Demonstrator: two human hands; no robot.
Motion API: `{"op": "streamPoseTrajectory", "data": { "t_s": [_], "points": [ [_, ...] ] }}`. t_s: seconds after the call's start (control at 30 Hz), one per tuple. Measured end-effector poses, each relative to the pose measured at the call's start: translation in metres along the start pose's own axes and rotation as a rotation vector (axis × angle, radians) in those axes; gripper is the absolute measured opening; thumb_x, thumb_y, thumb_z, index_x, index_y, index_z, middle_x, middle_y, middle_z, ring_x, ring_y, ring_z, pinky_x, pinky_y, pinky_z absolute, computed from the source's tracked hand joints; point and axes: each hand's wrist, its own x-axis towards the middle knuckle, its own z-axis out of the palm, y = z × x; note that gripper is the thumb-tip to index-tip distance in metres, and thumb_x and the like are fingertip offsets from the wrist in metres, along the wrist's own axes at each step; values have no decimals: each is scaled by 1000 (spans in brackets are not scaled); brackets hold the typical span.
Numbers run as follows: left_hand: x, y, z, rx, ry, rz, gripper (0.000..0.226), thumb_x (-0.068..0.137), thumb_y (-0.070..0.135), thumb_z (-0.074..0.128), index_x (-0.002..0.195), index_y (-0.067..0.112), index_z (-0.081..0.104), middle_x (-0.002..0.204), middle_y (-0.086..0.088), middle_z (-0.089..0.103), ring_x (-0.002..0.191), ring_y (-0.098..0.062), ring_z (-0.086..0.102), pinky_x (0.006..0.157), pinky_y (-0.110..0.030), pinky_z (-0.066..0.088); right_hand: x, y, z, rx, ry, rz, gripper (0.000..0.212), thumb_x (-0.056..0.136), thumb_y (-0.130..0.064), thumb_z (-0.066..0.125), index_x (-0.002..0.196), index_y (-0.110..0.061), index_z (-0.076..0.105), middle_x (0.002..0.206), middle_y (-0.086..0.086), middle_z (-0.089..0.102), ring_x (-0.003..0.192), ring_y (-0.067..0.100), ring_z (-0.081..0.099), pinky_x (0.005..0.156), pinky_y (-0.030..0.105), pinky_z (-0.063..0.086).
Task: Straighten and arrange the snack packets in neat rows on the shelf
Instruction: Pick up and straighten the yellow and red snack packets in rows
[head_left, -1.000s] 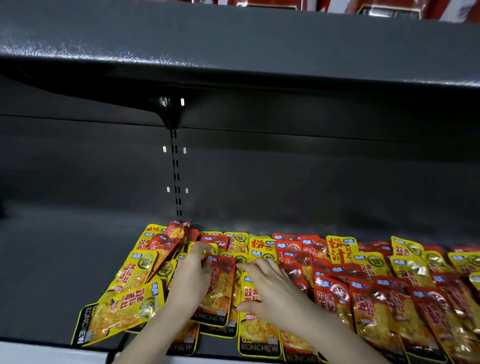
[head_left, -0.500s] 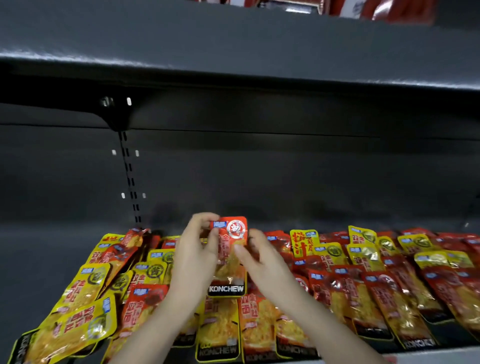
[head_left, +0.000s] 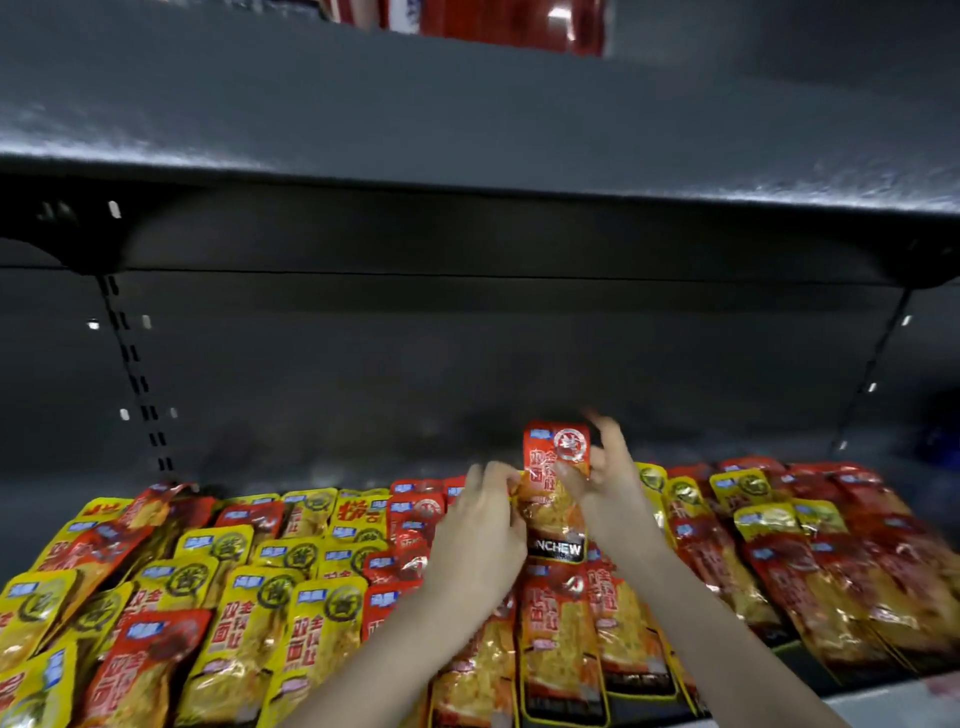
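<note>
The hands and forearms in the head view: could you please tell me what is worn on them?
Nothing is worn: the left hand and right hand are bare, with no gloves, rings or watch, and no sleeves reach into view.

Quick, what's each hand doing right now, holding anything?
Left hand: grips the left edge of the raised red packet.
Right hand: pinches the same packet's right side; its fingertips are blurred.

A dark grey metal back panel (head_left: 467, 364) rises behind the shelf (head_left: 52, 512), with a left slotted upright (head_left: 137, 384) and a right slotted upright (head_left: 876, 364). An upper shelf (head_left: 467, 114) overhangs on a black bracket (head_left: 98, 244), its front edge catching dull glare.
</note>
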Motion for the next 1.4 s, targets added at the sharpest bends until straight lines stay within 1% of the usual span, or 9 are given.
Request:
{"op": "streamPoseTrajectory", "data": {
  "t_s": [0.1, 0.27, 0.33, 0.43, 0.57, 0.8, 1.1, 1.27, 1.4],
  "points": [
    [0, 8, 12, 199, -142, 17, 23, 96, 24, 44, 114, 20, 55, 119, 1, 54, 112, -21, 54, 90, -36, 45, 8, 7, -12, -27, 38, -28, 50, 91, -7, 58, 130, -33, 39, 119, -14, 54, 110, -1, 53, 87, 12, 43],
    [-3, 4, 28, 425, -403, -16, 45, 87, 55, 51, 116, 21, 58, 125, 1, 54, 124, -24, 43, 103, -44, 34, 16, 15, -18, 1, 98, -12, 46, 91, -7, 58, 127, -28, 39, 116, -11, 57, 94, 1, 59, 65, 11, 48],
    [-6, 2, 30, 470, -465, -22, 53, 83, 59, 53, 121, 21, 56, 130, 2, 51, 129, -23, 36, 106, -46, 28, 18, 19, -18, 55, 126, -9, 44, 90, -7, 60, 124, -27, 40, 114, -7, 60, 95, 3, 61, 68, 15, 50],
    [-8, -1, 29, 436, -415, -16, 50, 83, 56, 56, 119, 21, 56, 129, 4, 51, 127, -20, 35, 106, -42, 27, 21, 23, -14, 76, 62, 3, 43, 86, -7, 65, 117, -27, 42, 109, -2, 65, 100, 8, 63, 83, 28, 52],
    [-12, -2, 25, 392, -380, 19, 44, 82, 54, 58, 114, 24, 57, 125, 8, 54, 125, -15, 35, 106, -39, 28, 23, 29, -6, -35, -108, 22, 42, 86, -10, 66, 115, -29, 43, 101, -4, 67, 91, 8, 66, 82, 34, 56],
    [-22, -8, 23, 413, -327, 76, 46, 83, 56, 53, 119, 27, 52, 127, 10, 49, 128, -12, 28, 108, -36, 22, 17, 34, -8, -192, -291, 39, 34, 88, -16, 64, 114, -28, 46, 97, -7, 64, 89, 4, 63, 77, 20, 53],
    [-26, -12, 25, 407, -277, 110, 43, 89, 56, 44, 122, 29, 53, 120, 13, 48, 121, -10, 29, 105, -32, 23, 8, 33, -12, -615, -420, -90, 27, 90, -27, 60, 117, -25, 54, 93, -10, 52, 90, 5, 51, 69, 17, 40],
    [-26, -13, 25, 406, -245, 116, 39, 94, 50, 38, 122, 27, 54, 119, 11, 49, 120, -12, 33, 105, -33, 27, 6, 36, -8, -719, -480, -196, 17, 91, -27, 57, 106, -20, 59, 104, -7, 55, 103, 10, 50, 85, 23, 42],
    [-24, -10, 23, 374, -195, 91, 33, 99, 38, 35, 122, 27, 54, 123, 9, 51, 123, -14, 39, 105, -35, 29, 10, 34, -9, -745, -402, -231, 21, 94, -21, 51, 111, -17, 63, 109, -3, 56, 104, 11, 54, 87, 22, 43]
  ]
}}
